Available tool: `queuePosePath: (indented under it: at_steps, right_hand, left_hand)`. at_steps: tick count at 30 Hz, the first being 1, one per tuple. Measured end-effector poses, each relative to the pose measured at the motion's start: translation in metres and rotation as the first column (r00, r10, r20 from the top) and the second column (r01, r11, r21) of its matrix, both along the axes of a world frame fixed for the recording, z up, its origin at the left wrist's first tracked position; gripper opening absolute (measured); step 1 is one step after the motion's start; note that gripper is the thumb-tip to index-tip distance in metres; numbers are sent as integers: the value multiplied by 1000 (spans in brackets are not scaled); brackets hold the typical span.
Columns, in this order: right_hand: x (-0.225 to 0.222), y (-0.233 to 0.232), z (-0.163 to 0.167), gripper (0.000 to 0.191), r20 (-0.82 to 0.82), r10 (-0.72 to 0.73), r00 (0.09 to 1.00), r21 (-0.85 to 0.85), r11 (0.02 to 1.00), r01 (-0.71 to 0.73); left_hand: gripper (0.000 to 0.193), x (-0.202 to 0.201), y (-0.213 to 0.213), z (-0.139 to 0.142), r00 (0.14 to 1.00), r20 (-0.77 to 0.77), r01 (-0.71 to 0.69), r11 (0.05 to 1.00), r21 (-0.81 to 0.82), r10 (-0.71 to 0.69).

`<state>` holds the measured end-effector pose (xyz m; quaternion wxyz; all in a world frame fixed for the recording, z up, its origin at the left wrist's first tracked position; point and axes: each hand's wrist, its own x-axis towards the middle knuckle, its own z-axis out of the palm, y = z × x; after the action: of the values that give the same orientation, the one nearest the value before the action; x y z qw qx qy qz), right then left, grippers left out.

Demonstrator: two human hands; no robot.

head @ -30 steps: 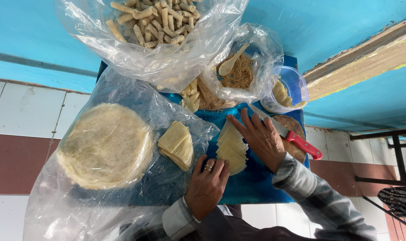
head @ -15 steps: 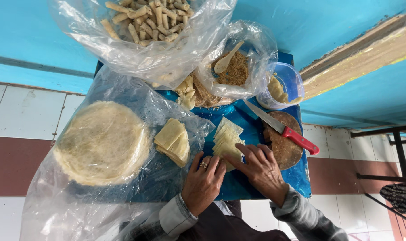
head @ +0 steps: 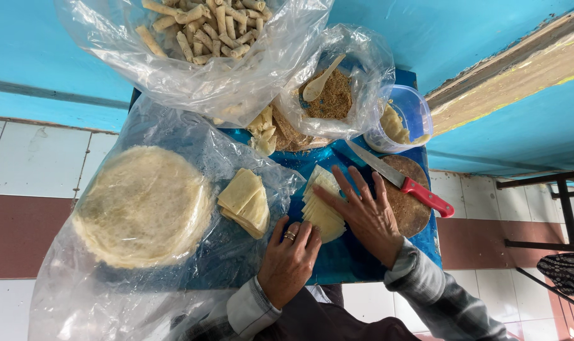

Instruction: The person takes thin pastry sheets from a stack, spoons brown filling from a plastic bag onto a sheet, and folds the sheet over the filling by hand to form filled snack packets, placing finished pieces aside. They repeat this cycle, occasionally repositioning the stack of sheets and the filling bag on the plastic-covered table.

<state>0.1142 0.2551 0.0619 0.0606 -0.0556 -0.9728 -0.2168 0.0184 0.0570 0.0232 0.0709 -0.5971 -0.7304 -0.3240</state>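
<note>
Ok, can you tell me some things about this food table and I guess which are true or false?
1. The knife has a red handle. True.
2. The right hand is holding the knife. False: it lies flat on the cut wrapper pieces; the knife rests on the round wooden board.
3. The left hand wears a ring. True.
4. The big round stack of wrappers sits in a metal pot. False: it lies on clear plastic.
5. A wooden spoon rests in brown crumbs. True.
</note>
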Motion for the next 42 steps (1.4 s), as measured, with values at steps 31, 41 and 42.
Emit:
queuePosePath:
  at_steps: [31, 41, 42]
  right_hand:
    - [1, 86, 11, 50, -268, -331, 905, -203, 937, 283]
    - [10, 132, 36, 62, -52, -523, 850, -916, -314, -249]
    - [5, 131, 33, 66, -37, -519, 854, -924, -308, -227]
  left_hand:
    - [20, -8, 5, 1, 1000, 14, -12, 997, 73, 11]
    - [21, -9, 8, -7, 1000, 19, 0, 996, 86, -2]
    - [21, -10, 9, -7, 1000, 22, 4, 996, 86, -5]
